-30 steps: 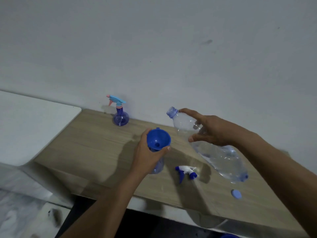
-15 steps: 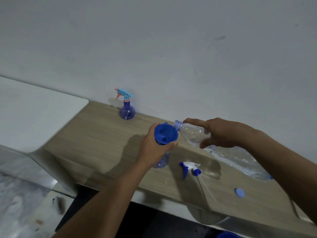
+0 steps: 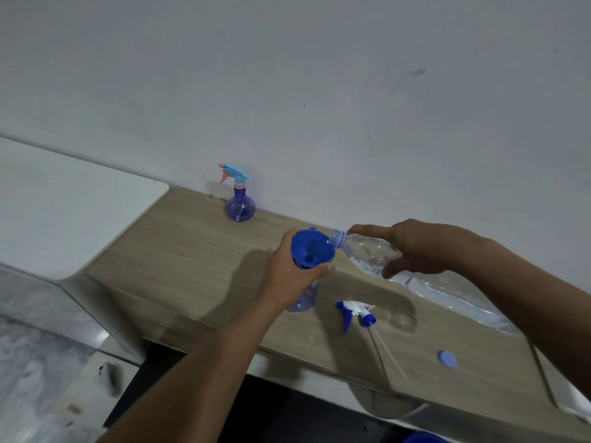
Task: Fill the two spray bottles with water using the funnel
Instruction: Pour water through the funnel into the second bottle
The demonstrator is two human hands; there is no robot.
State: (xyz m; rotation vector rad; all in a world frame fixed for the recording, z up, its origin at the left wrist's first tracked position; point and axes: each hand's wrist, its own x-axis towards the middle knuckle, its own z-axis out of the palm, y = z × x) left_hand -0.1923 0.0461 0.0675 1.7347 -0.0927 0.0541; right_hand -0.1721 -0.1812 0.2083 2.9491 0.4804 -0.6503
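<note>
Water bottle (image 3: 364, 252), clear and tilted, rests in the right hand's (image 3: 425, 247) grip. Under the left hand (image 3: 287, 273) stands an open spray bottle (image 3: 302, 298), with a second spray bottle (image 3: 240, 206) well beyond. That hand clasps the blue funnel (image 3: 311, 251), the water bottle's mouth at its rim. A trigger head (image 3: 355, 311) and a cap (image 3: 446, 359) lie nearer.

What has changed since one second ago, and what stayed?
The right hand brought the water bottle leftward and tipped it down, so its mouth is now at the funnel rim. The left hand keeps gripping the funnel on the open spray bottle. The far spray bottle, trigger head and cap did not move.
</note>
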